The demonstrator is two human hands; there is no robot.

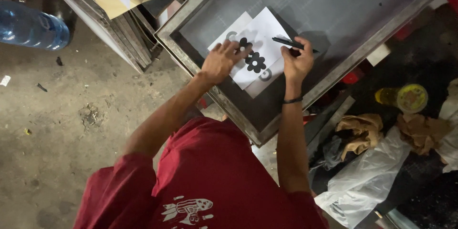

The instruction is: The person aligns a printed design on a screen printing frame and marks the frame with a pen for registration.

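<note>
The blue water bottle (29,27) is cut off at the left edge (its cap unseen).

White paper sheets (260,42) lie overlapped and skewed on the grey mesh of a metal-framed screen (334,4), which sits tilted in view. They bear black flower-shaped prints, partly covered. A slim black pen (287,42), held nearly level, lies over the sheets' right edge, its tip seemingly pointing right.
</note>
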